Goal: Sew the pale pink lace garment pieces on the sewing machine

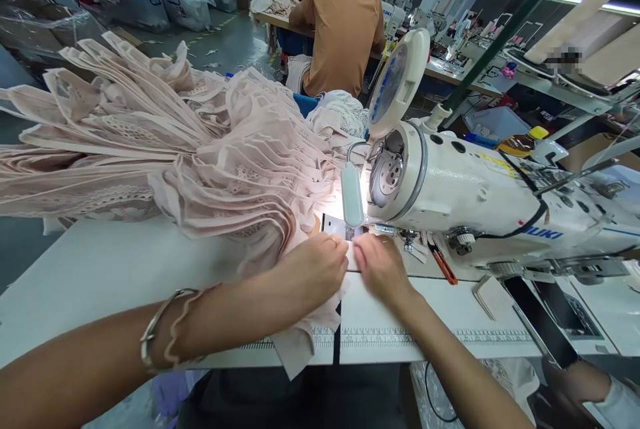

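My left hand is closed, its fingers pinching pale beige fabric just in front of the sewing machine's needle area. Fabric hangs from under this hand past the table's front edge. Close beside it, my right hand has its fingers curled and pressed together at the same cloth, slightly blurred. Both hands are by the lit presser foot of the white sewing machine. A large heap of beige lace-trimmed garment pieces spreads left of the machine and runs up to my left hand.
An orange cutter lies under the machine arm. A phone is at the right edge, with another person's hand below it. A ruler strip lines the front edge. Ahead sits a person in a tan shirt.
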Available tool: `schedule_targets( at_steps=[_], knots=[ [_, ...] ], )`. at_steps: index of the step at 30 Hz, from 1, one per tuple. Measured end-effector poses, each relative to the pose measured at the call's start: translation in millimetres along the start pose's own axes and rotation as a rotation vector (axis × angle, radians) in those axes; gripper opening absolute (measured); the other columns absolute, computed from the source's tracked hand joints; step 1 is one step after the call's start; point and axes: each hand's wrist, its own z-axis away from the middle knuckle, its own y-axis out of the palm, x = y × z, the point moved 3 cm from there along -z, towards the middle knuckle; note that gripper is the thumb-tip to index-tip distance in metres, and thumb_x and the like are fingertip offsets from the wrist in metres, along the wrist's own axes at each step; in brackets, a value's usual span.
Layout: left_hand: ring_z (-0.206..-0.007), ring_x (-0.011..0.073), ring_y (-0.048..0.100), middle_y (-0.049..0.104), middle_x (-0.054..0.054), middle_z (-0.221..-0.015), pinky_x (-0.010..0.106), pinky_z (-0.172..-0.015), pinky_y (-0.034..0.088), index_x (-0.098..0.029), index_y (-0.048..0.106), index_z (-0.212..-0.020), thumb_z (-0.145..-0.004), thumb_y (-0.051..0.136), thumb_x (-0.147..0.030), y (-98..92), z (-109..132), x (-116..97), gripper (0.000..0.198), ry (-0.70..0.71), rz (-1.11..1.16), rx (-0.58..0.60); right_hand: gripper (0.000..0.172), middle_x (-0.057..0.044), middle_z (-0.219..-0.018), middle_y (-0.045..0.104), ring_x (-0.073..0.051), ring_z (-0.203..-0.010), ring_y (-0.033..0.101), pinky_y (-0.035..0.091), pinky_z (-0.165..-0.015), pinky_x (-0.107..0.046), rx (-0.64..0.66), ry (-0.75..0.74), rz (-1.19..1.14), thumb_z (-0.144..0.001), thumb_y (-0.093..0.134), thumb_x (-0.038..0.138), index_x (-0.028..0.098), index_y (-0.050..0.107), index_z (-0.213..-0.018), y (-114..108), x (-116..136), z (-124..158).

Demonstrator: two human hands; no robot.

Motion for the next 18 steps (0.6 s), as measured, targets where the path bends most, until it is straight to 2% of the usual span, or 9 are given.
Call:
schedule_targets(
  at_steps=[1, 3, 5, 7, 10, 12, 15, 18],
  knots=[
    [-0.067, 0.0179, 0.05, 0.052, 0.002, -0.07, 0.031, -0.066, 0.043, -0.016, 0.056, -0.075, -0.087, 0.053, -0.004, -9.8, 6.6, -0.1, 0.017, 0.016, 0.029, -0.053, 0.021, -0.011, -0.094, 0.066, -0.024, -0.088, 0.057, 0.045, -0.081, -0.037, 0.032, -0.111, -0.079, -0.101, 0.044, 0.026, 0.018, 0.063, -0.103, -1.5, 13.3, 2.7],
    [-0.074, 0.0191, 0.053, 0.057, 0.004, -0.077, 0.033, -0.074, 0.046, -0.015, 0.058, -0.082, -0.092, 0.047, -0.004, -21.3, 22.6, 4.9, 0.018, -0.001, 0.049, -0.234, 0.019, -0.01, -0.099, 0.065, -0.023, -0.091, 0.055, 0.046, -0.08, -0.036, 0.111, -0.268, -0.18, -0.099, 0.055, 0.035, 0.018, 0.063, -0.101, -2.8, 37.8, 10.2],
    [-0.083, 0.0207, 0.057, 0.062, 0.008, -0.087, 0.035, -0.084, 0.047, -0.012, 0.06, -0.091, -0.094, 0.042, -0.001, -19.4, 40.9, 14.5, 0.022, -0.099, -0.001, -0.37, 0.015, -0.008, -0.092, 0.065, -0.022, -0.088, 0.054, 0.045, -0.079, -0.037, 0.122, -0.276, -0.217, -0.099, 0.058, 0.032, 0.018, 0.064, -0.098, -4.8, 51.2, 18.3],
    [-0.097, 0.0229, 0.06, 0.065, 0.012, -0.098, 0.036, -0.09, 0.047, -0.009, 0.062, -0.099, -0.094, 0.041, 0.001, -8.7, 58.2, 22.3, 0.023, -0.198, -0.086, -0.385, 0.013, -0.005, -0.084, 0.064, -0.02, -0.084, 0.054, 0.045, -0.08, -0.037, 0.09, -0.204, -0.333, -0.1, 0.056, 0.025, 0.019, 0.065, -0.093, -9.5, 52.7, 26.0],
    [-0.103, 0.0226, 0.061, 0.067, 0.011, -0.104, 0.035, -0.088, 0.045, -0.012, 0.064, -0.108, -0.094, 0.046, -0.001, 5.8, 77.0, 22.7, 0.025, -0.248, -0.149, -0.332, 0.018, -0.008, -0.098, 0.07, -0.021, -0.096, 0.059, 0.047, -0.087, -0.038, 0.075, -0.011, -0.725, -0.099, 0.059, 0.03, 0.022, 0.068, -0.085, -18.1, 40.4, 35.9],
    [-0.099, 0.0212, 0.06, 0.067, 0.007, -0.101, 0.035, -0.085, 0.044, -0.017, 0.065, -0.105, -0.098, 0.049, -0.009, 8.2, 82.3, 17.0, 0.02, -0.226, -0.12, -0.32, 0.024, -0.008, -0.108, 0.072, -0.022, -0.104, 0.062, 0.049, -0.091, -0.038, 0.112, 0.195, -1.007, -0.095, 0.064, 0.037, 0.022, 0.068, -0.078, -18.9, 30.7, 41.3],
    [-0.105, 0.0212, 0.059, 0.068, 0.007, -0.108, 0.037, -0.09, 0.043, -0.019, 0.064, -0.092, -0.102, 0.051, -0.023, 1.1, 78.2, 8.1, 0.017, -0.146, -0.039, -0.376, 0.033, -0.006, -0.089, 0.073, -0.021, -0.085, 0.068, 0.054, -0.079, -0.034, 0.168, 0.595, -1.396, -0.09, 0.067, 0.05, 0.02, 0.067, -0.076, -10.1, 24.0, 47.4],
    [-0.111, 0.0226, 0.059, 0.068, 0.011, -0.115, 0.039, -0.096, 0.043, -0.015, 0.065, -0.1, -0.098, 0.053, -0.014, -7.1, 62.2, 4.9, 0.012, -0.1, 0.018, -0.45, 0.039, -0.005, -0.072, 0.069, -0.017, -0.061, 0.066, 0.056, -0.061, -0.03, 0.298, 0.862, -1.709, -0.085, 0.068, 0.055, 0.016, 0.067, -0.078, 1.9, 32.0, 47.3]
  ],
)
